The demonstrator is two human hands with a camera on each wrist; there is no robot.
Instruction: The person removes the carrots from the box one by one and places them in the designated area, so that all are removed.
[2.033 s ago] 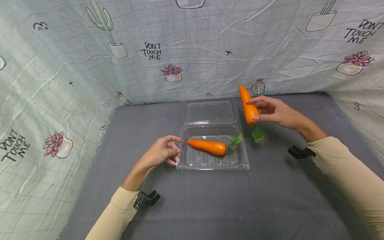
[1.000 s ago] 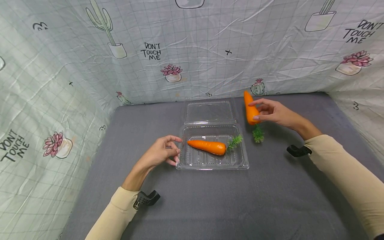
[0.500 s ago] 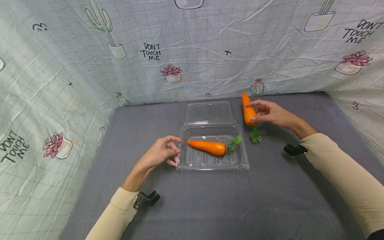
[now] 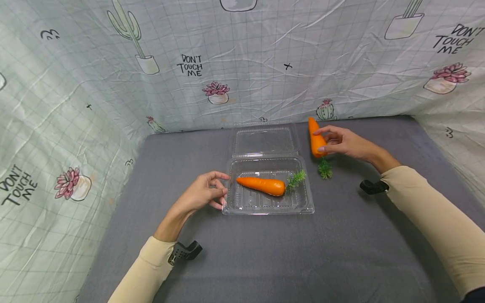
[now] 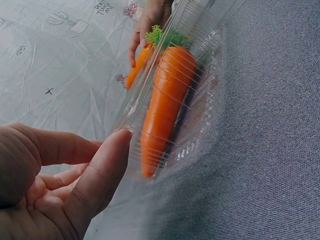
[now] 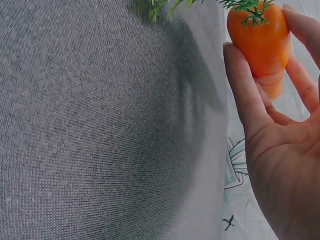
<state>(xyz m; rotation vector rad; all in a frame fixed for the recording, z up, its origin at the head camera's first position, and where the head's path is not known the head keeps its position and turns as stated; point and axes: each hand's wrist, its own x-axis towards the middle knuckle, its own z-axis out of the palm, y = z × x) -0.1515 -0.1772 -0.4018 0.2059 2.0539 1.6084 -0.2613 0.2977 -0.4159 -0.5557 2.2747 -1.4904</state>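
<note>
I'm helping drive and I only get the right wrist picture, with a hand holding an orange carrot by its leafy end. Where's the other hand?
Observer: The left hand is holding the left edge of a clear plastic container.
Child: Ooh, is anything inside it?
Observer: Yes, a second carrot lies in there, with its green top pointing to the right.
Child: And is it shut?
Observer: No, the lid is folded back open on the far side.
</note>
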